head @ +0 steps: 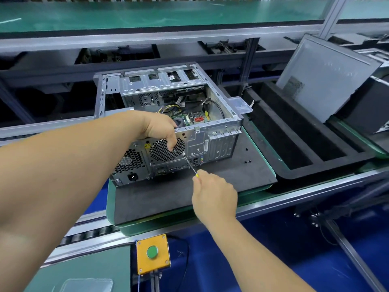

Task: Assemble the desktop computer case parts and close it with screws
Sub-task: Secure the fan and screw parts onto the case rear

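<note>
Grey steel computer case (212,142) lies open-side up on the dark foam mat (210,186). The left hand (160,129) grips its near rim, probably to steady it, while the right hand (212,197) pinches a screwdriver (190,165), tip at the rear panel beside the fan grille.

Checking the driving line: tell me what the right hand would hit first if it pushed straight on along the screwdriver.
The right hand grips the screwdriver, aimed up-left. Going straight on, it would likely first meet the computer case rear panel, beside the fan grille under the left hand. Depth is unclear.
</note>
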